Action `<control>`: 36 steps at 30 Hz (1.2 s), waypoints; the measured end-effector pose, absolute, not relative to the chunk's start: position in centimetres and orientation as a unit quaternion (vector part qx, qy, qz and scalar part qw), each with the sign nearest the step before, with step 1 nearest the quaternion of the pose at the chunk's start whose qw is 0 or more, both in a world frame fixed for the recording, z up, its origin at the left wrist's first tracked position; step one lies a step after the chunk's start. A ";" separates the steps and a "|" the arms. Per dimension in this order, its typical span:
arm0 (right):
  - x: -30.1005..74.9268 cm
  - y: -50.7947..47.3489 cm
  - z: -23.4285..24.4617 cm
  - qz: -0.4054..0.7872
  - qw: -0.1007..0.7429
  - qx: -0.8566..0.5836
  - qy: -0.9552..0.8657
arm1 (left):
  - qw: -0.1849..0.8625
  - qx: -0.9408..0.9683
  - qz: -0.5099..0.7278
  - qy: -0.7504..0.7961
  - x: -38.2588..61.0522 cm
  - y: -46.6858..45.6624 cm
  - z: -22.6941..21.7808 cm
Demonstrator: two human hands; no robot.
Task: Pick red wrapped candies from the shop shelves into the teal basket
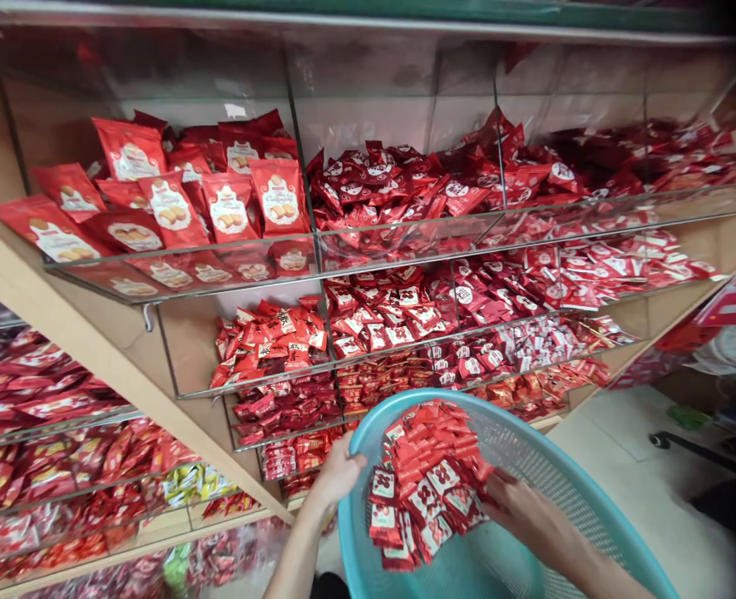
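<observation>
A turquoise plastic basket (530, 433) sits low in front of me, holding a heap of small red candy packets (427, 478). My left hand (338, 474) grips the basket's left rim, fingers curled over the edge. Inside the basket, my right hand (521, 512) reaches in from the right. Its fingers press into the side of the packet heap and are partly buried under the packets.
Tiered clear acrylic shelf bins (405, 249) rise behind the basket, filled with red packets. Larger red biscuit bags (218, 204) fill the upper left bin. A wooden divider (93, 349) slants down to more bins at left. Pale floor (629, 466) lies at right.
</observation>
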State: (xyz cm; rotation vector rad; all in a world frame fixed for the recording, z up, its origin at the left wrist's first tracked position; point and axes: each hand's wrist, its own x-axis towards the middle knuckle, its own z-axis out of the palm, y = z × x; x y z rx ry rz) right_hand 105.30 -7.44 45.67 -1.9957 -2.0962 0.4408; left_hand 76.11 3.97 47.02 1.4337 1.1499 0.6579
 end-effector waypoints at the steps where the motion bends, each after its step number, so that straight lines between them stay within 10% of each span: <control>1: 105.3 -7.2 46.3 0.148 0.109 -0.671 -0.718 | 0.557 0.612 0.282 0.485 76.1 4.0 47.0; 14: 101.4 3.0 63.2 -0.061 0.341 -0.620 -0.703 | 0.567 0.603 0.289 0.481 76.2 3.8 47.1; 36: 100.4 7.9 68.1 -0.062 0.172 -0.717 -0.673 | 0.569 0.594 0.280 0.495 76.2 3.9 46.9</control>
